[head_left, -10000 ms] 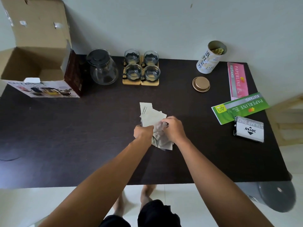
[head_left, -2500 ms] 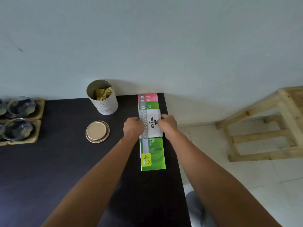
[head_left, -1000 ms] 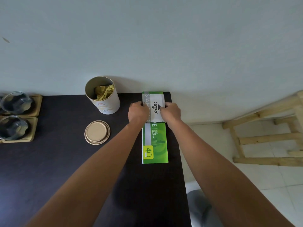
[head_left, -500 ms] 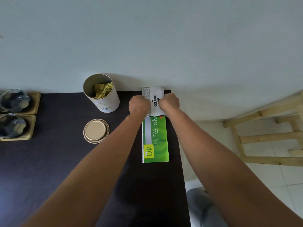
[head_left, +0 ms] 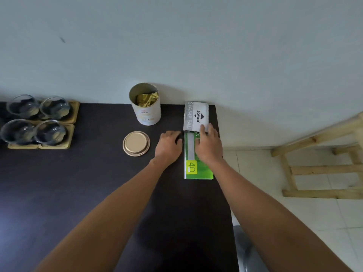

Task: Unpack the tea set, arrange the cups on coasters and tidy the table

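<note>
Several glass cups [head_left: 53, 108] stand on wooden coasters [head_left: 70, 132] at the table's far left. A grey stamp pad box [head_left: 195, 115] lies on top of a green paper pack [head_left: 198, 169] in the table's back right corner. My right hand [head_left: 209, 146] rests flat on the green pack, fingertips touching the box's near edge. My left hand [head_left: 169, 144] lies on the dark table [head_left: 78, 193] just left of the pack, fingers loosely curled, holding nothing.
An open white canister [head_left: 146, 107] with yellow-gold packets inside stands by the wall; its tan lid [head_left: 136, 143] lies in front of it. A wooden stool [head_left: 322, 165] stands on the tiled floor to the right. A grey bin [head_left: 247, 252] sits below the table's right edge.
Both hands have let go of the stamp pad box and drawn back toward me. The box now lies against the wall on the green pack.
</note>
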